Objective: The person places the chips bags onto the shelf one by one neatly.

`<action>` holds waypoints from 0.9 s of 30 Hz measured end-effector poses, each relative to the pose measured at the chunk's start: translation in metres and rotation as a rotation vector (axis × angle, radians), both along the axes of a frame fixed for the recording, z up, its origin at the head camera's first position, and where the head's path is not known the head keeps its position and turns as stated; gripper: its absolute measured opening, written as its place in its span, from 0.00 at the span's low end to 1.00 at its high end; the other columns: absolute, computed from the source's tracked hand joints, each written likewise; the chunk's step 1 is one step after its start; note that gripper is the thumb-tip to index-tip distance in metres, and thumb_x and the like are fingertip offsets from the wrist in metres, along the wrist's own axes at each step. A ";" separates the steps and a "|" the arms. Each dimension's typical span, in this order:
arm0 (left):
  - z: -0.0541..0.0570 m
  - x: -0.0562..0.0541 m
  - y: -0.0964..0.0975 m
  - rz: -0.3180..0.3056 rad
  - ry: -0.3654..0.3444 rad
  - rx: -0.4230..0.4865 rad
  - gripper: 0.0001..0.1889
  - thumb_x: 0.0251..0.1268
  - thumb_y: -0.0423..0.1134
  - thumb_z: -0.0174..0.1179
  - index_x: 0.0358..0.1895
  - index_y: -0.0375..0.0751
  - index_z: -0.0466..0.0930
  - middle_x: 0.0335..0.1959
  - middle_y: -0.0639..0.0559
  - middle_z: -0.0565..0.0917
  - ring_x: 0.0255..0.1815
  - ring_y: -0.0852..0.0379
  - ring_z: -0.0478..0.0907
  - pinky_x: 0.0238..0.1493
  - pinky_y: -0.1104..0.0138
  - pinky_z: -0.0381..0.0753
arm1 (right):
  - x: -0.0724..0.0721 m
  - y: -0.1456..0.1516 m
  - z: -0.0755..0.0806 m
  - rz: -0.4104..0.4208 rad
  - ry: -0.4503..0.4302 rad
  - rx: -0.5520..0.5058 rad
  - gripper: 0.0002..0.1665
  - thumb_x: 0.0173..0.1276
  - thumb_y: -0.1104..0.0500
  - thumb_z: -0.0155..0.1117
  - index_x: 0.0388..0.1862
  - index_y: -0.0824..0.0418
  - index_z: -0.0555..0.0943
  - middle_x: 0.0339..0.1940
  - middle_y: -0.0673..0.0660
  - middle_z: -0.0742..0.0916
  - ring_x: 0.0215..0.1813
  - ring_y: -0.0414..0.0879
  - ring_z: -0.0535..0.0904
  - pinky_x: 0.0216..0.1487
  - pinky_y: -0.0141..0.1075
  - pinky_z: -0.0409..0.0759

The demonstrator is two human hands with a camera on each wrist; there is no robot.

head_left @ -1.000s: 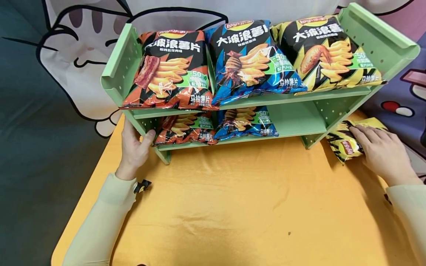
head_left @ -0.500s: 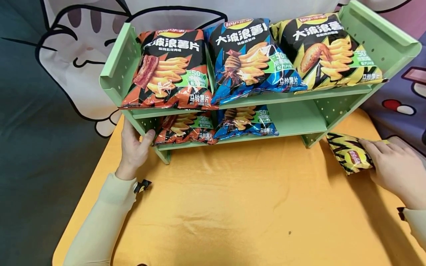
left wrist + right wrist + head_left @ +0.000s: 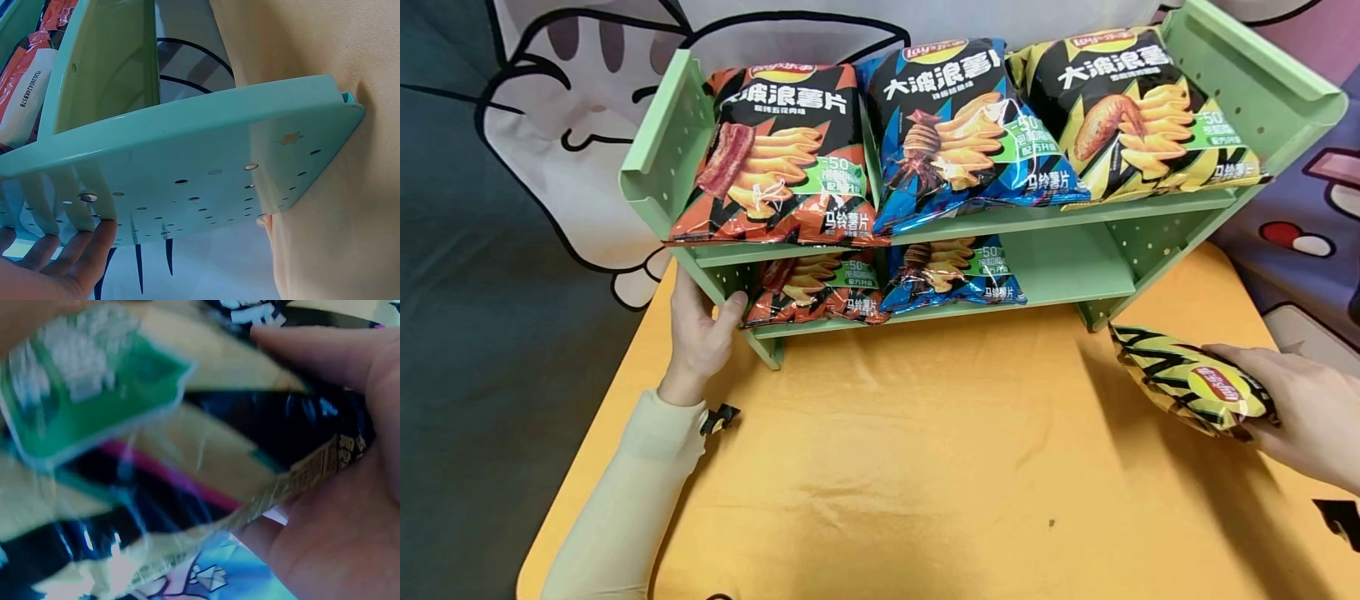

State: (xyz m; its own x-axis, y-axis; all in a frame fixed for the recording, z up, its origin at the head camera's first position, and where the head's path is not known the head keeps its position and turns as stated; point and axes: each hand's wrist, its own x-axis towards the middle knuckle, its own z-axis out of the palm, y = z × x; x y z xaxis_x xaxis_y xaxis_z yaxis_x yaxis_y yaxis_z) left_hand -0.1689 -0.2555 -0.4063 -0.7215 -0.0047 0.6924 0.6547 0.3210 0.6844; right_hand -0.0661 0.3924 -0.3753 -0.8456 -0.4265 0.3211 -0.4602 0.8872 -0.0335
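In the head view, my left hand [image 3: 702, 337] holds the left side of a green two-tier shelf [image 3: 1060, 271], its thumb at the front edge. The left wrist view has its fingers [image 3: 94, 250] lying against the perforated outer panel [image 3: 206, 169]. Right of the shelf, my right hand [image 3: 1307, 408] grips a yellow-and-black bag of chips [image 3: 1187, 379], raised off the table and tilted. The same bag [image 3: 156, 450] fills much of the right wrist view, blurred, with my right hand [image 3: 337, 506] round its edge.
On the upper tier lie a red chip bag [image 3: 782, 158], a blue one [image 3: 962, 142] and a yellow one [image 3: 1135, 117]. The lower tier bears a red bag [image 3: 816, 292] and a blue bag [image 3: 955, 271] at left and middle. An orange-yellow cloth [image 3: 887, 467] covers the table.
My right hand has lifted the yellow chip bag off the table and moved it toward me, turning it. My left hand has stayed at the shelf's side.
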 end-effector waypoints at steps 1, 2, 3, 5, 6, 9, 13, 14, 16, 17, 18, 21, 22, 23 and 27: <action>0.000 0.000 0.000 0.005 -0.003 -0.002 0.38 0.57 0.36 0.56 0.76 0.39 0.65 0.65 0.53 0.80 0.64 0.56 0.78 0.68 0.67 0.73 | 0.002 -0.003 0.003 0.003 -0.008 0.000 0.56 0.22 0.64 0.75 0.64 0.59 0.80 0.46 0.64 0.89 0.40 0.58 0.83 0.34 0.33 0.68; 0.000 0.000 0.000 0.008 -0.006 -0.004 0.38 0.57 0.36 0.56 0.76 0.39 0.66 0.65 0.54 0.80 0.65 0.56 0.78 0.68 0.67 0.73 | 0.004 -0.006 0.007 0.002 -0.020 -0.002 0.56 0.22 0.64 0.75 0.65 0.57 0.80 0.47 0.64 0.89 0.38 0.54 0.82 0.31 0.32 0.68; 0.000 0.000 0.000 0.012 -0.009 -0.006 0.38 0.57 0.36 0.56 0.76 0.40 0.66 0.65 0.54 0.80 0.65 0.56 0.78 0.68 0.67 0.72 | 0.006 -0.009 0.011 0.003 -0.035 -0.002 0.57 0.24 0.65 0.75 0.66 0.56 0.80 0.48 0.63 0.89 0.34 0.48 0.81 0.28 0.30 0.66; 0.000 0.000 0.000 0.013 -0.011 -0.006 0.38 0.58 0.37 0.56 0.77 0.40 0.65 0.65 0.54 0.79 0.66 0.56 0.77 0.69 0.66 0.72 | 0.010 -0.016 0.017 0.007 -0.068 -0.021 0.57 0.29 0.67 0.75 0.69 0.55 0.78 0.46 0.63 0.89 0.25 0.37 0.76 0.23 0.27 0.61; 0.000 0.000 0.000 0.015 -0.011 -0.009 0.38 0.58 0.37 0.56 0.77 0.41 0.65 0.66 0.54 0.79 0.66 0.55 0.77 0.69 0.66 0.72 | 0.012 -0.018 0.019 0.009 -0.083 -0.038 0.57 0.30 0.67 0.76 0.71 0.55 0.77 0.46 0.64 0.89 0.23 0.32 0.72 0.22 0.26 0.59; 0.000 0.000 0.000 0.012 -0.008 -0.010 0.38 0.58 0.39 0.57 0.77 0.40 0.65 0.66 0.53 0.79 0.67 0.55 0.77 0.70 0.66 0.71 | 0.015 -0.025 0.023 0.012 -0.120 -0.113 0.58 0.32 0.69 0.82 0.71 0.56 0.77 0.45 0.53 0.91 0.24 0.17 0.65 0.23 0.20 0.60; 0.000 0.000 0.000 0.010 -0.006 -0.009 0.38 0.58 0.39 0.57 0.77 0.40 0.65 0.66 0.53 0.79 0.67 0.55 0.77 0.70 0.66 0.72 | 0.014 -0.031 0.019 0.081 -0.142 -0.268 0.57 0.28 0.74 0.85 0.67 0.61 0.80 0.54 0.27 0.83 0.45 0.10 0.73 0.39 0.12 0.70; 0.000 0.000 0.000 0.007 -0.007 -0.006 0.38 0.58 0.39 0.57 0.77 0.40 0.65 0.66 0.53 0.79 0.67 0.54 0.77 0.70 0.66 0.72 | 0.013 -0.033 0.017 0.105 -0.151 -0.310 0.55 0.30 0.75 0.85 0.66 0.63 0.80 0.57 0.24 0.79 0.53 0.12 0.73 0.46 0.12 0.71; 0.000 0.000 0.000 -0.001 -0.009 -0.001 0.38 0.58 0.38 0.57 0.77 0.40 0.65 0.67 0.52 0.78 0.67 0.54 0.76 0.70 0.66 0.72 | 0.012 -0.037 0.012 0.156 -0.206 -0.394 0.51 0.36 0.81 0.80 0.66 0.66 0.79 0.60 0.26 0.80 0.56 0.17 0.76 0.51 0.13 0.72; 0.000 0.000 0.000 -0.002 -0.010 -0.001 0.38 0.58 0.38 0.57 0.77 0.40 0.65 0.67 0.52 0.78 0.67 0.54 0.76 0.70 0.66 0.72 | 0.013 -0.040 0.010 0.157 -0.227 -0.425 0.49 0.39 0.83 0.77 0.65 0.66 0.79 0.61 0.28 0.81 0.57 0.18 0.76 0.52 0.13 0.72; 0.000 0.000 0.000 -0.001 -0.009 -0.002 0.38 0.58 0.38 0.57 0.77 0.40 0.64 0.67 0.52 0.78 0.68 0.54 0.76 0.70 0.65 0.72 | 0.013 -0.043 0.007 0.147 -0.265 -0.472 0.45 0.43 0.84 0.75 0.65 0.65 0.79 0.60 0.30 0.82 0.57 0.20 0.77 0.52 0.13 0.72; 0.000 0.000 -0.001 0.001 -0.009 -0.005 0.38 0.58 0.39 0.57 0.77 0.40 0.64 0.67 0.52 0.78 0.68 0.54 0.76 0.70 0.65 0.71 | 0.015 -0.051 -0.001 0.075 -0.380 -0.621 0.37 0.54 0.84 0.68 0.63 0.63 0.81 0.58 0.34 0.85 0.56 0.23 0.80 0.52 0.14 0.74; 0.000 0.000 -0.001 0.003 -0.008 -0.008 0.38 0.58 0.39 0.57 0.77 0.40 0.65 0.67 0.52 0.78 0.68 0.54 0.76 0.70 0.65 0.71 | 0.016 -0.054 -0.004 0.040 -0.414 -0.669 0.34 0.58 0.82 0.67 0.62 0.62 0.82 0.56 0.34 0.87 0.55 0.24 0.80 0.52 0.15 0.74; 0.000 0.000 -0.001 0.005 -0.008 -0.011 0.38 0.58 0.39 0.57 0.77 0.40 0.65 0.67 0.52 0.78 0.68 0.54 0.76 0.70 0.65 0.71 | 0.016 -0.057 -0.007 0.026 -0.457 -0.725 0.32 0.61 0.81 0.66 0.63 0.62 0.81 0.56 0.35 0.87 0.56 0.25 0.81 0.52 0.16 0.75; 0.000 0.000 -0.001 -0.004 -0.009 -0.002 0.39 0.58 0.38 0.56 0.77 0.40 0.64 0.68 0.51 0.78 0.68 0.53 0.76 0.70 0.66 0.72 | 0.017 -0.070 -0.023 0.069 -0.628 -1.037 0.30 0.68 0.81 0.57 0.68 0.66 0.77 0.60 0.45 0.88 0.58 0.32 0.84 0.55 0.21 0.78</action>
